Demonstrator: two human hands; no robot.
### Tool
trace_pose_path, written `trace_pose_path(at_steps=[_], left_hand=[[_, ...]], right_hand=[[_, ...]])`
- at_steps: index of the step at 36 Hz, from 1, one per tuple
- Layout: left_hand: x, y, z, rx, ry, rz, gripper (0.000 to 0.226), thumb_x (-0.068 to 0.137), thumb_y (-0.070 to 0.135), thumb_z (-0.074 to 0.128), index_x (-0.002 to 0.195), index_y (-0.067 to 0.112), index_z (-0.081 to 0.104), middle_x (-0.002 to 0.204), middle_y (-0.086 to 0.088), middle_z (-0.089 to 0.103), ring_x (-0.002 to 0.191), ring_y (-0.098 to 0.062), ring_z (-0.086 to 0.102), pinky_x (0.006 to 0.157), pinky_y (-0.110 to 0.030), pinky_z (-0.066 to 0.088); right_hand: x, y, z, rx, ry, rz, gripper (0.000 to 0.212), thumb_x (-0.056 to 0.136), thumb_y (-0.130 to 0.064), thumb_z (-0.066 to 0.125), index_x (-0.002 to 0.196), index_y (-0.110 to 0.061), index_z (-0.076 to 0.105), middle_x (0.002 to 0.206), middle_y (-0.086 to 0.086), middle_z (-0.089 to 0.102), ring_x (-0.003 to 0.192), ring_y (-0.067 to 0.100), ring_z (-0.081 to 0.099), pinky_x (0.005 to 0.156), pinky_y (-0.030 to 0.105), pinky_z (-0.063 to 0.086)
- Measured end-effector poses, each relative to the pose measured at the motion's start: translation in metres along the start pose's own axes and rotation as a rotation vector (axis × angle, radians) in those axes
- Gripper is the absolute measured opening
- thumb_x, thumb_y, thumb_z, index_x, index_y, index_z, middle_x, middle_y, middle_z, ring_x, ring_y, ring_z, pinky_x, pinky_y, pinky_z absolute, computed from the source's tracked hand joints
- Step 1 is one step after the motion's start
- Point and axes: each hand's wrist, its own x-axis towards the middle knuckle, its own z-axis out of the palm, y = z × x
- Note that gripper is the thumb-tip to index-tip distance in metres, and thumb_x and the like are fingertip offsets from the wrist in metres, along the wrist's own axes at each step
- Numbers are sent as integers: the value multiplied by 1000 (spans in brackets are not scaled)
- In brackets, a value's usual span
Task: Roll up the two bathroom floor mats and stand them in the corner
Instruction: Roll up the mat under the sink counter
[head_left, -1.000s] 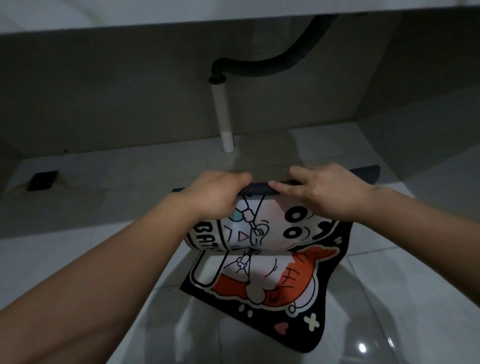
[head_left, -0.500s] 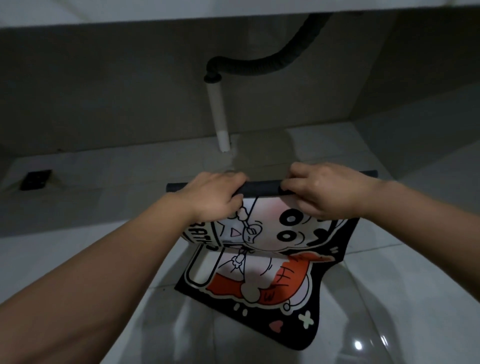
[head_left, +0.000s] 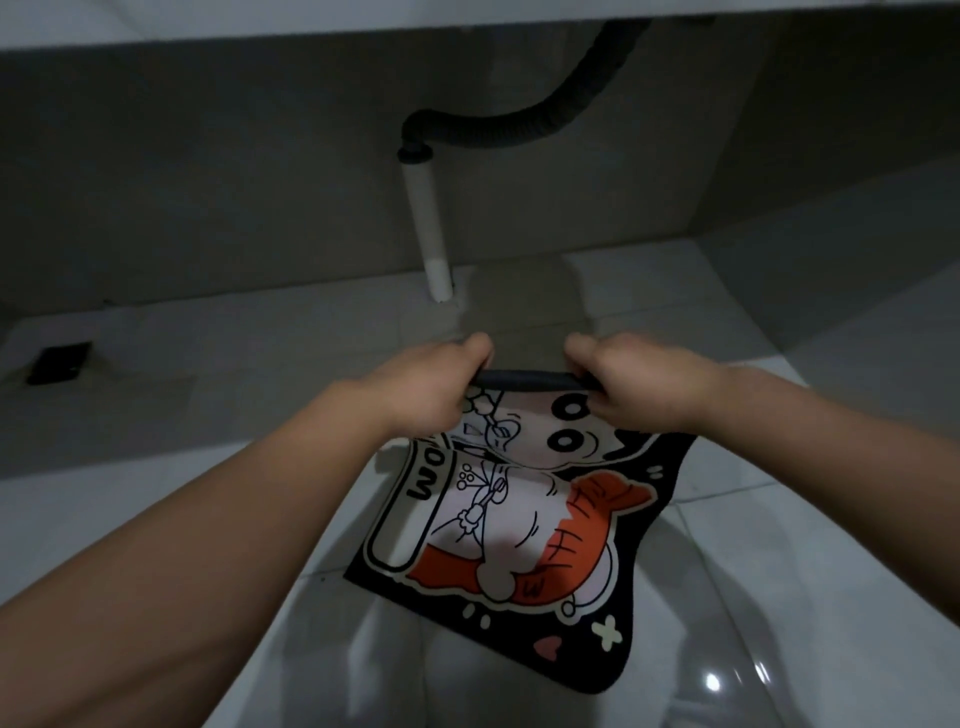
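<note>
A black floor mat (head_left: 524, 540) with a white and orange cartoon print lies on the tiled floor in front of me. Its far edge is curled over into a thin dark roll (head_left: 522, 379). My left hand (head_left: 431, 392) grips the left part of that roll and my right hand (head_left: 647, 387) grips the right part, both with fingers wrapped over it. The near end of the mat lies flat on the floor. Only one mat is in view.
A white drain pipe (head_left: 431, 234) with a black corrugated hose (head_left: 524, 124) rises from the floor just beyond the mat, under a counter. A dark floor drain (head_left: 60, 361) sits at far left. Walls meet in a corner at the right rear.
Both hands have pulled the rolled edge toward me, and the roll's dark ends that stuck out past my hands no longer show. The flat printed part looks larger as the view moved closer.
</note>
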Motion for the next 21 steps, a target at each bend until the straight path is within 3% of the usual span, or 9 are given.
trace_pose_path(at_steps=[2,5,8,11,14,17,21], left_hand=[[0,0,1,12,5,15,38,82,2,51,105,26,34,81,3,46,73,-23,46,61,-32,31],[-1,-3,2,-29,-6,32,49,86,7,49,127,28,33,94,3,48,79,-19,46,67,-31,33],[-1,-8,4,-43,4,106,33,92,26,47,124,25,39,108,-2,56,91,-23,54,71,-31,36],[-1,-11,5,-57,-14,117,32,97,38,39,126,25,39,117,-2,54,101,-23,54,76,-31,36],[2,-12,8,-45,-16,101,25,98,34,37,121,25,40,111,0,52,94,-20,51,74,-31,34],[6,-15,11,-46,-13,59,9,96,32,42,105,30,41,97,2,52,86,-19,51,70,-32,36],[6,-12,6,-26,6,50,11,90,31,54,96,29,44,90,5,53,85,-23,55,70,-34,42]], right_hand=[[-1,0,1,-89,43,-41,17,88,-12,50,100,-19,40,79,5,49,70,28,51,55,33,36],[-3,2,1,-219,120,-154,25,88,-12,49,112,-17,45,96,7,55,80,31,56,58,32,31],[-5,5,1,-277,129,-216,29,88,-22,52,116,-18,46,104,8,52,81,30,57,59,31,28],[-7,5,2,-235,104,-219,30,90,-31,47,117,-17,46,106,8,48,83,27,53,64,29,26],[-6,5,3,-200,82,-183,27,92,-22,45,119,-18,46,108,6,47,78,22,45,63,27,23],[-5,5,4,-204,55,-165,30,92,-15,48,121,-21,46,107,3,45,71,14,34,50,25,17],[-5,4,4,-131,42,-148,27,93,-15,49,118,-22,44,110,4,50,78,21,50,57,26,31]])
